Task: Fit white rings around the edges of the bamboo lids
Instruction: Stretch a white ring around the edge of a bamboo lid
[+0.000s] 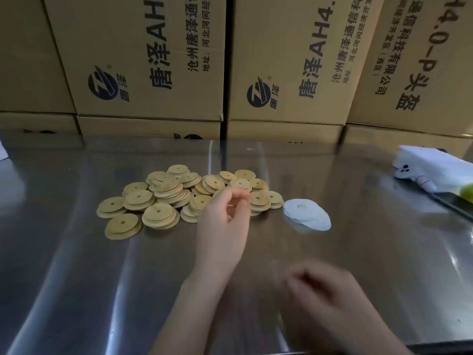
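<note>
Just beyond left hand (225, 213), bamboo lids (163, 193) are heaped on desk (102, 278), white rings (307, 213) right of it; fingers loosely curled, nothing held; right hand (322, 295) blurred, grip cannot be told

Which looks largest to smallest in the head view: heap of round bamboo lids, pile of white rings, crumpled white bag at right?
1. heap of round bamboo lids
2. crumpled white bag (cropped, so unsure)
3. pile of white rings

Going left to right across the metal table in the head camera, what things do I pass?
pile of bamboo lids → white rings → white bundle by the right edge.
</note>
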